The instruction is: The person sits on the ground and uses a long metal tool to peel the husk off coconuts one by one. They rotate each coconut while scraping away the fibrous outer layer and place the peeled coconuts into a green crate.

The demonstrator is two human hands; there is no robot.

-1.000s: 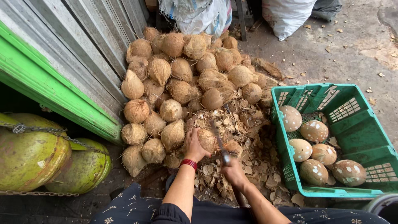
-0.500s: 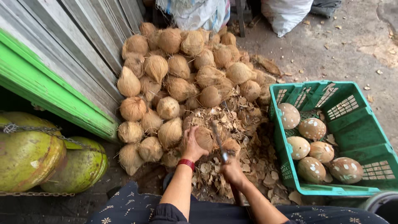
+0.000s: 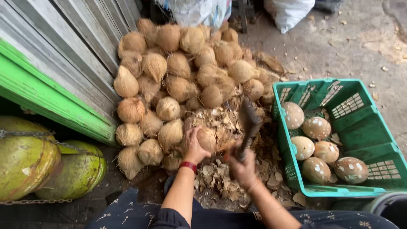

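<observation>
In the near centre of the scene, on a heap of dry brown husk chips (image 3: pixel 220 123), the left hand (image 3: pixel 194 146) steadies a round, brown, fibrous coconut (image 3: pixel 207 139) while the right hand (image 3: pixel 241 167) raises a dark, broad-bladed chopping knife (image 3: pixel 248 121) above and just right of it.

Procedure for the stripping cut, as judged from this position:
- Keep the coconut seated on the chip heap so it cannot roll.
- Keep the steadying hand on the left flank of the shell, away from the blade's line on the right.
- Strike shallow and glancing, so that only fibre comes away and the shell stays whole.
- Turn the coconut a little between cuts.

Finger state:
- Left hand: the fingers curl around the left and near side of the coconut, moderately spread and pressed against the husk. The fingertips are hidden behind the shell.
- Right hand: the fingers wrap tightly together around the knife handle in a closed fist. The blade is blurred, so its exact angle cannot be told.

Surroundings: a large pile of unstripped, hairy brown coconuts (image 3: pixel 182 63) lies far and left, against a grey corrugated metal wall (image 3: pixel 76 46) with a green-painted ledge (image 3: pixel 46 93). To the right stands a green plastic crate (image 3: pixel 364 135) holding smooth, pale-spotted stripped coconuts (image 3: pixel 316 128). Two large green-yellow husked coconuts (image 3: pixel 25 161) sit at the near left behind a chain.
</observation>
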